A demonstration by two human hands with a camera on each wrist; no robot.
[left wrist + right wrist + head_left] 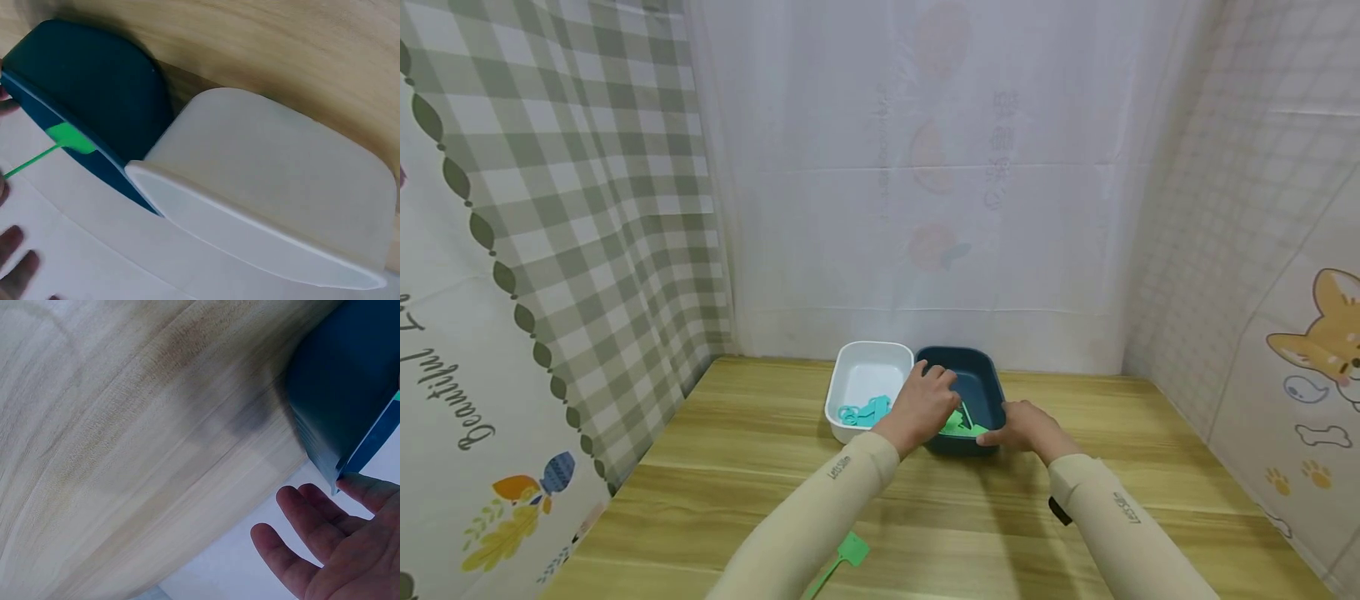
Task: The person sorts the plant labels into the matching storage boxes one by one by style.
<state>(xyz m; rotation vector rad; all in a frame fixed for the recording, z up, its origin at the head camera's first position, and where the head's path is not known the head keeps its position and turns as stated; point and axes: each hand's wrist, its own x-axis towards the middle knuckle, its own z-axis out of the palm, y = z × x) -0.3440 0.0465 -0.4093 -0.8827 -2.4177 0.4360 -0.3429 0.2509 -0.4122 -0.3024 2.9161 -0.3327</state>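
My left hand point(921, 404) reaches over the dark blue bin point(977, 379), pinching the thin stem of a green fly-swatter-shaped piece point(75, 137). Its flat head dips inside the rim in the left wrist view, and the fingertips are cut off at that view's left edge. More green pieces point(958, 425) lie at the near end of this bin, partly hidden by the hand. On the bin's right near corner my right hand point(1030, 427) holds the rim with thumb and forefinger. Its other fingers point(300, 519) spread loosely outside the wall.
A white bin point(868, 367) with several turquoise pieces point(872, 410) stands against the blue bin's left side. Another green swatter-shaped piece point(852, 548) lies on the wooden table point(970, 533) beside the left forearm. A white cloth point(925, 250) hangs behind, with patterned cloths at both sides.
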